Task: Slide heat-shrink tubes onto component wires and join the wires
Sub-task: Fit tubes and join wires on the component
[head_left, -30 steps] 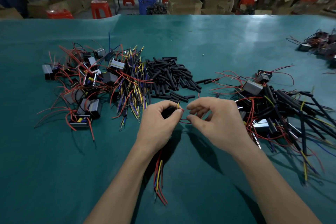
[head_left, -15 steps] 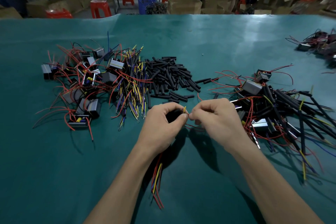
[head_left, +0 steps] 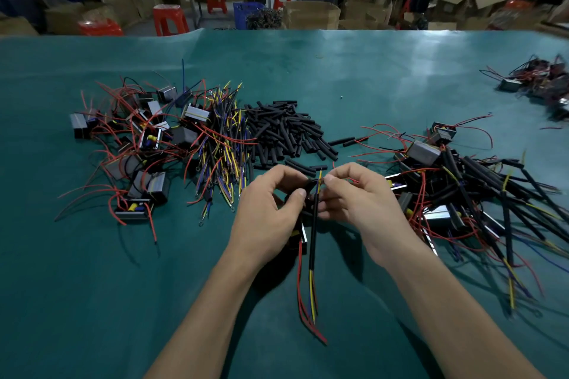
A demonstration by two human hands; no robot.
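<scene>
My left hand (head_left: 268, 209) and my right hand (head_left: 360, 203) meet over the middle of the green table. Between them stands a wire bundle in a long black heat-shrink tube (head_left: 313, 234), with yellow, blue and red wire ends (head_left: 309, 308) hanging below. My left hand grips the tube and a small black component (head_left: 303, 235) under it. My right fingers pinch the yellow and red wire tips (head_left: 320, 180) at the top. A heap of loose black heat-shrink tubes (head_left: 286, 132) lies just beyond my hands.
Left of the tubes lie loose yellow and blue wires (head_left: 224, 144) and a pile of components with red leads (head_left: 135, 144). Sleeved assemblies (head_left: 480, 194) cover the right side. Another pile (head_left: 542, 83) sits far right. People, cardboard boxes and red stools stand beyond the table's far edge.
My hands have closed together and the bundle now stands upright between them, its black tube and the component showing below my left hand. The hanging wire ends shifted right.
</scene>
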